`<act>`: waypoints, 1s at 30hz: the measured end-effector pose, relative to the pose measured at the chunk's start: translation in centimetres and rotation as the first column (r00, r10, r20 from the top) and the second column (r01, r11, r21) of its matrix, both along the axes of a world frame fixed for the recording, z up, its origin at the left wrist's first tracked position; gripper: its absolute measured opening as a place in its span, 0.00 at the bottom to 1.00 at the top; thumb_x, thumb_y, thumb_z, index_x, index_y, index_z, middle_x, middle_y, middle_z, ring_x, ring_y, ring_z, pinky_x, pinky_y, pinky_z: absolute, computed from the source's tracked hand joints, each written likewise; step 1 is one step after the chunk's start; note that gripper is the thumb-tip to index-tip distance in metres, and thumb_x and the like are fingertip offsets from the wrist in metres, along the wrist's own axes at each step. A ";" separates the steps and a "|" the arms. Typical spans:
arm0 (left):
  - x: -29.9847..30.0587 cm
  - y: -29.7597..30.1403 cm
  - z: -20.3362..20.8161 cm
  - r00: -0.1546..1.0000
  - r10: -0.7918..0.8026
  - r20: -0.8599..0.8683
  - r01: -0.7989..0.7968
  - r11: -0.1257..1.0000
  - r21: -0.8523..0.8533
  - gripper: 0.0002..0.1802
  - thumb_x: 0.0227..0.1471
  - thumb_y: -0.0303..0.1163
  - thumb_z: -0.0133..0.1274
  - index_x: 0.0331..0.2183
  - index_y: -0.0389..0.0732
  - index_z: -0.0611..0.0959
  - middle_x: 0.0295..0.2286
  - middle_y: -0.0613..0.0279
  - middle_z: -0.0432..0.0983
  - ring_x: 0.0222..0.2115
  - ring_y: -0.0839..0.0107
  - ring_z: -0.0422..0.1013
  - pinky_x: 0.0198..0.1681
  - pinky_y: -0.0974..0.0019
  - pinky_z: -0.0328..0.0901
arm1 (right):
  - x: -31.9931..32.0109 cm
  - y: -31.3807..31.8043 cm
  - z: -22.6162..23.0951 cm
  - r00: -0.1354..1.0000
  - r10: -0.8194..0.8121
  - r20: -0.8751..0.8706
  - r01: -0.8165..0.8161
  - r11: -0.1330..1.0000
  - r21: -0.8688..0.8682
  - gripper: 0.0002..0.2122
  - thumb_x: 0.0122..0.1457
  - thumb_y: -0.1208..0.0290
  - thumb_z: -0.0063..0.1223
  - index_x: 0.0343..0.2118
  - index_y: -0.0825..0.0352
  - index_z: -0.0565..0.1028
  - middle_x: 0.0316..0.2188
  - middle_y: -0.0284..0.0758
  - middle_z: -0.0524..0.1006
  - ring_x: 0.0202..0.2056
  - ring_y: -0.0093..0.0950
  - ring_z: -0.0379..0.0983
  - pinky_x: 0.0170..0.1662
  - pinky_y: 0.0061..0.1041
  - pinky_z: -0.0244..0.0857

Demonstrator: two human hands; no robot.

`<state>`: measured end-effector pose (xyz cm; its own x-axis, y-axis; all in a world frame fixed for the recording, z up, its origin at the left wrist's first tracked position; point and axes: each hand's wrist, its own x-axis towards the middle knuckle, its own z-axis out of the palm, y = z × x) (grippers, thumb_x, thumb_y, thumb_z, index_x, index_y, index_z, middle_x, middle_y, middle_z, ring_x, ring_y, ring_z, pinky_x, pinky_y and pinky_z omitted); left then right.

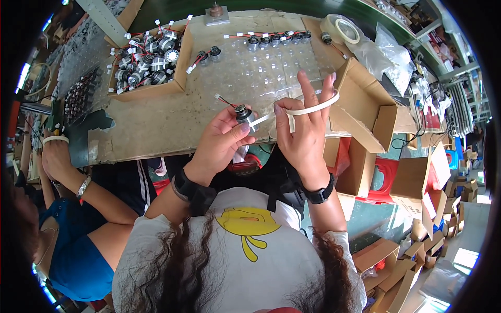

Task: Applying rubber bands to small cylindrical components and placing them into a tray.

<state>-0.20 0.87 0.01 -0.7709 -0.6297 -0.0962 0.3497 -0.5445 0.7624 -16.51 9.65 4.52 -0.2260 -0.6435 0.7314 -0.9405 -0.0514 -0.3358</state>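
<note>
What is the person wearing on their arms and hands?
Both hands, the left hand and the right hand, are bare, with no gloves. Each wrist has a black band: one on the left wrist and one on the right wrist. The forearms are bare, and short white sleeves begin near the shoulders.

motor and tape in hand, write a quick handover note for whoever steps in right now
Left hand: grips a small motor with red wires, above the bench edge.
Right hand: holds a strip of white tape looped over its fingers, the free end reaching to the motor.
Box at back left holds many more motors. A row of motors lies at the back, near the tape roll.
Done: tape end appears to meet the motor. Left: no wrap visible on it yet.
A co-worker's hand is at far left.
</note>
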 end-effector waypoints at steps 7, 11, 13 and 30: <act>0.1 -0.1 -0.1 0.987 -0.138 -0.088 0.140 0.990 0.025 0.23 0.56 0.26 0.52 0.53 0.40 0.68 0.46 0.63 0.71 0.39 0.73 0.71 0.40 0.67 0.71 | 0.5 -0.5 -1.1 0.999 0.015 0.039 -0.015 1.000 0.000 0.02 0.52 0.78 0.57 0.30 0.67 0.76 0.56 0.42 0.66 0.64 0.55 0.43 0.62 0.55 0.40; -0.4 0.2 -0.1 0.991 -0.091 -0.099 0.099 0.992 0.075 0.23 0.56 0.26 0.51 0.53 0.41 0.68 0.45 0.62 0.69 0.41 0.68 0.72 0.39 0.69 0.71 | 1.0 -0.5 -1.2 0.999 -0.017 0.027 0.017 1.000 -0.007 0.03 0.52 0.78 0.57 0.30 0.67 0.76 0.56 0.42 0.67 0.64 0.55 0.43 0.62 0.55 0.40; -0.5 0.2 -0.6 0.990 -0.086 -0.113 0.089 0.996 0.022 0.23 0.55 0.26 0.52 0.53 0.42 0.68 0.46 0.62 0.69 0.41 0.68 0.72 0.38 0.70 0.71 | 1.2 -0.4 -1.1 0.999 -0.033 0.015 0.033 0.999 -0.009 0.03 0.52 0.78 0.57 0.30 0.67 0.76 0.55 0.41 0.67 0.64 0.55 0.44 0.62 0.55 0.40; -1.3 0.6 -0.9 0.989 -0.037 -0.140 0.031 0.998 -0.048 0.22 0.56 0.27 0.51 0.52 0.41 0.68 0.47 0.63 0.68 0.43 0.71 0.71 0.37 0.69 0.71 | 2.2 -0.4 -0.6 0.999 -0.016 0.035 0.016 1.000 0.012 0.03 0.52 0.77 0.58 0.29 0.67 0.76 0.52 0.42 0.70 0.64 0.53 0.47 0.62 0.54 0.42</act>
<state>-1.46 1.44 -0.89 -0.7958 -0.6041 0.0431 0.4374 -0.5240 0.7308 -14.28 9.20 3.92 -0.2616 -0.6483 0.7150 -0.9288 -0.0323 -0.3691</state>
